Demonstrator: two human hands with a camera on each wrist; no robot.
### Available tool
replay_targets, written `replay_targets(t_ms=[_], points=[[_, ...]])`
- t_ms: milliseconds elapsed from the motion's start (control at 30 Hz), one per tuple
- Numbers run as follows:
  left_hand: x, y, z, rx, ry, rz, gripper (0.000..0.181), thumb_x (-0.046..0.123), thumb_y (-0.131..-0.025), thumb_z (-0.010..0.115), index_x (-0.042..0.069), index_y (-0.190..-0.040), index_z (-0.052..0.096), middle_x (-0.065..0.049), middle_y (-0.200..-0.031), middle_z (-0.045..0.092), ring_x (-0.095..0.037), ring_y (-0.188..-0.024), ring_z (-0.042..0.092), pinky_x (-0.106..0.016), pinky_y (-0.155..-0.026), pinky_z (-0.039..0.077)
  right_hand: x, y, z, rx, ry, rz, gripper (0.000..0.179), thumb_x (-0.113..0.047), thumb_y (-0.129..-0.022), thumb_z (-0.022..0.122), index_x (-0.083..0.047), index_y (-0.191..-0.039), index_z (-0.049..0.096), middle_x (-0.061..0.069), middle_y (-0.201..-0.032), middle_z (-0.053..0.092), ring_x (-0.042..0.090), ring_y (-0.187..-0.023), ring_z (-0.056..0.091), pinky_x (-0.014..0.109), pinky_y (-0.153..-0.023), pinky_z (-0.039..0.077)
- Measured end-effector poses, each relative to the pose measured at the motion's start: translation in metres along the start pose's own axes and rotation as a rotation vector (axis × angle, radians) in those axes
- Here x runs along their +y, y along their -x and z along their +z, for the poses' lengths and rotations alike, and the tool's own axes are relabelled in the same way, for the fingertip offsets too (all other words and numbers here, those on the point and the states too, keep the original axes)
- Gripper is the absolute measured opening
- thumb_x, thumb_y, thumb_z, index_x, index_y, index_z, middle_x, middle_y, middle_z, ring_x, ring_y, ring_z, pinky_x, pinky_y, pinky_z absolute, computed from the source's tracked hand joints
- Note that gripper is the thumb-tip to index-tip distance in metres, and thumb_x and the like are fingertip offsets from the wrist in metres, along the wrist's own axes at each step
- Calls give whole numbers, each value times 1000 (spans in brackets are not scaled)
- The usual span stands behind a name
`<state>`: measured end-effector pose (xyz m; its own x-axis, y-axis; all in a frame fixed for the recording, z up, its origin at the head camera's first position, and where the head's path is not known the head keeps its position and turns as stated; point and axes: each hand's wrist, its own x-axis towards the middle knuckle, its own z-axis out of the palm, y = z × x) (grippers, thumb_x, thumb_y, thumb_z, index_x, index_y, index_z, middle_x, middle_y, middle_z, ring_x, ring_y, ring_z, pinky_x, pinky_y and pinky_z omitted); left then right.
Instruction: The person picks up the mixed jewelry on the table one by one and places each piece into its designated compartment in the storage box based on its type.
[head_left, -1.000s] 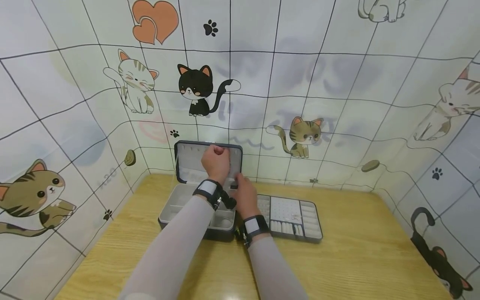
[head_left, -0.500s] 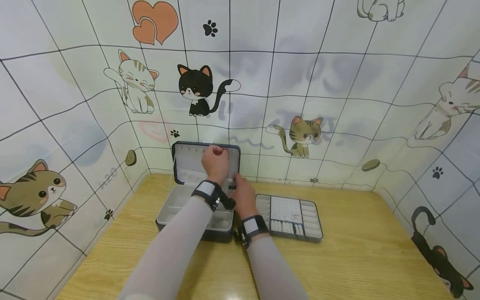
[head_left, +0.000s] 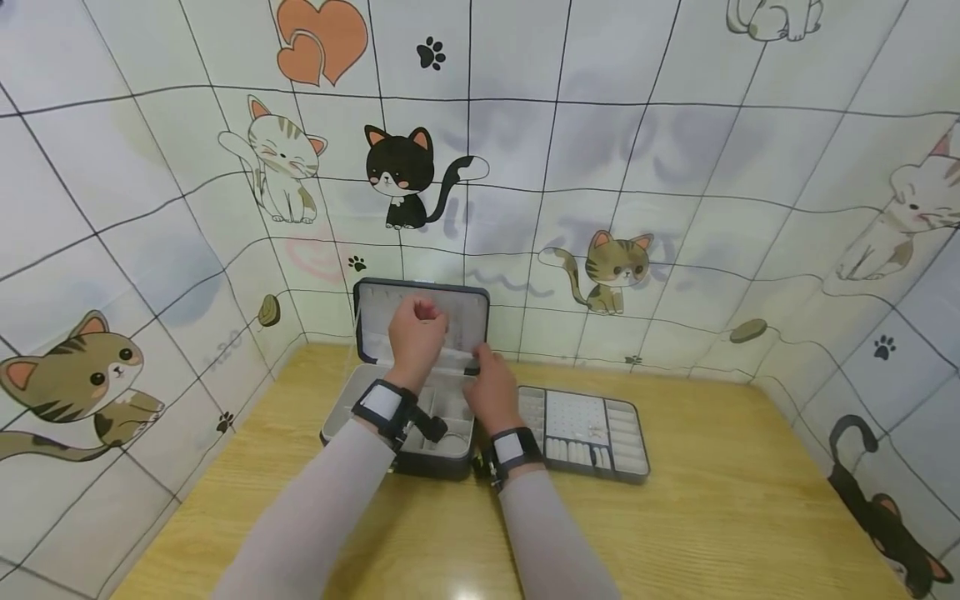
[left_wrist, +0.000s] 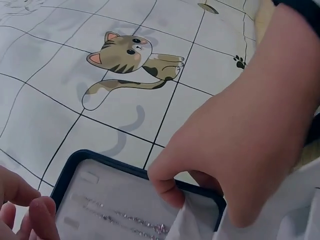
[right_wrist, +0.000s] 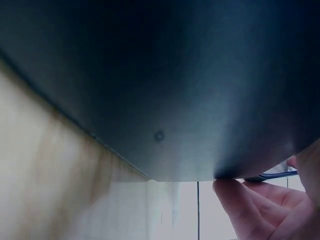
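A dark blue jewelry box stands with its lid raised, showing a pale lining and several small compartments. My left hand is in front of the lid. In the left wrist view its fingers are loosely curled, with nothing visible between them. Fine sparkling necklaces hang inside the lid. My right hand is at the lid's lower right edge. Its fingertips pinch the white fabric pocket there, beside the rim. From the right wrist, the box's dark side fills most of the view.
A compartment tray with ring rolls and an earring panel lies right of the box. A round bangle-like item sits in a front compartment. The wooden table meets a cat-patterned wall covering behind.
My left hand has drawn left, away from the lid's middle. My right hand stays at the lid's edge. The head view has shifted slightly.
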<state>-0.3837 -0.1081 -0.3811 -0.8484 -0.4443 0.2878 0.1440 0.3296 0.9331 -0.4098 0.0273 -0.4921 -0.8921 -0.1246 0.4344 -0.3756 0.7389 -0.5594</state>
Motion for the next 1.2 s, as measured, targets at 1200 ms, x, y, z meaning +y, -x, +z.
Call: replay_targets(t_ms=[1200], points=[[-60,29,-9,-55,198,-203,12,16,-99,70,10,-97,60,-11,-94,66,-32,-87,68,-25,-68,57,12,-5,-4,-41,-28,34,66,-4,-82,73,-18,-143,52,22,-122,64,28,-80,60,39,-65,50]])
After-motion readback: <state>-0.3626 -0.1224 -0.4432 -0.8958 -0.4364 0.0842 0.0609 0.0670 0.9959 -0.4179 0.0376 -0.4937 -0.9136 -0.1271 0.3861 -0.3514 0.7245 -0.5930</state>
